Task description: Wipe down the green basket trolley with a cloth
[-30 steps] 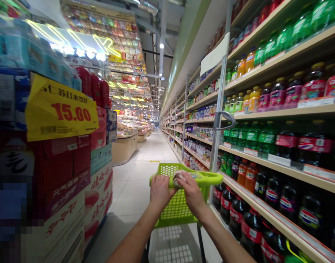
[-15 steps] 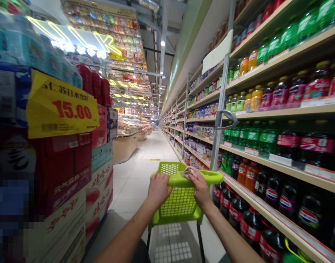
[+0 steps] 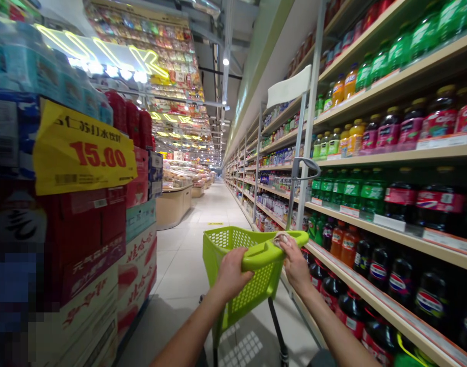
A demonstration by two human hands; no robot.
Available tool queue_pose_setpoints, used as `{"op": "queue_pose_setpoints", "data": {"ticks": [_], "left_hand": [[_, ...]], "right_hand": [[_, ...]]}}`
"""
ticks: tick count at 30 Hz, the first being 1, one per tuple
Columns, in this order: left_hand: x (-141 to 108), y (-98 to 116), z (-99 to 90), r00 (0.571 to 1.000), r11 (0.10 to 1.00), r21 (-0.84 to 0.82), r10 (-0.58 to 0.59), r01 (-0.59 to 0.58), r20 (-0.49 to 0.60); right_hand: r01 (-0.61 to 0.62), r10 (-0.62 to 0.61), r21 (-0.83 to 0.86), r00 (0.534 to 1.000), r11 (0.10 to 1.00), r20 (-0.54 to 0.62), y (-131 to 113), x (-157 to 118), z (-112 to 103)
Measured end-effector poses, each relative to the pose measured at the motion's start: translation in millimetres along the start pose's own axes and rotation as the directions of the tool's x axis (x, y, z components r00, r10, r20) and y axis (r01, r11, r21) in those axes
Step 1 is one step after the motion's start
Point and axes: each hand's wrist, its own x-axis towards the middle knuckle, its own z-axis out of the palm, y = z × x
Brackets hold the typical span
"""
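While your L hand [image 3: 233, 272] curls round left end of handle [image 3: 261, 256], fingers close together, tips hidden, R hand [image 3: 299, 270] pinches cloth [image 3: 278, 237] against it nearer right end. Green cart [image 3: 252, 295] sits askew in aisle [image 3: 178, 265], btwn stacked boxes [image 3: 136, 278] & drink shelves [image 3: 371, 159], closer to shelves. Cart prob. light, stiff plastic, apt to swivel; best hold: handle, both ends. Cloth looks soft, may bunch; take it w/ fingertips, pressed flat.

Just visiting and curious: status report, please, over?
Left hand on green cart handle. Right hand holding pale cloth against it. Bottle shelves close on right.
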Motion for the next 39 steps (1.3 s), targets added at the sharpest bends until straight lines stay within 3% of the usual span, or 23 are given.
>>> {"op": "queue_pose_setpoints", "data": {"ticks": [5,7,12,17,21,24,30,33,37,39], "left_hand": [[-3.3,-17.9,15.3,0.998,0.992,-0.111,-0.058,0.058,0.0],[-4.4,-21.3,18.6,0.995,0.991,-0.095,-0.09,0.093,0.032],[-5.4,-8.3,22.9,0.988,0.995,-0.015,-0.099,0.101,0.121],[1.1,-1.2,23.9,0.975,0.998,0.018,-0.063,0.061,0.213],[5.4,-16.8,26.5,0.926,0.967,0.118,-0.25,0.225,0.284],[6.7,-17.4,34.9,0.914,0.961,0.169,-0.261,0.217,0.309],[6.3,-1.3,48.2,0.916,0.964,0.211,-0.227,0.163,0.33],[3.8,-8.6,46.7,0.912,0.962,0.226,-0.224,0.152,0.344],[0.5,-22.3,47.0,0.902,0.935,0.271,-0.308,0.229,0.301],[-0.3,-23.3,49.2,0.904,0.934,0.27,-0.311,0.234,0.294]], "right_hand": [[0.128,-0.137,0.104,0.987,0.986,0.079,-57.2,-14.8,3.4],[0.139,-0.154,0.124,0.981,0.982,0.117,-58.9,-11.8,-0.8],[-0.043,0.039,0.046,0.994,0.998,0.1,-44.5,7.4,-16.8],[0.148,-0.165,0.091,0.963,0.985,0.215,-67.8,-0.4,-25.4],[0.116,-0.103,-0.094,0.985,0.989,0.137,-44.8,-5.9,-39.2],[0.068,-0.055,-0.225,0.996,0.972,0.065,-25.2,-8.2,-40.5],[0.297,-0.27,-0.251,0.953,0.921,0.139,-44.8,-28.3,-3.5],[0.362,-0.324,-0.247,0.929,0.899,0.181,-36.3,-22.6,-8.1],[0.243,-0.216,-0.345,0.97,0.907,0.115,-12.5,-6.3,-30.5],[0.214,-0.186,-0.358,0.976,0.909,0.112,-12.9,-9.1,-23.4]]}}
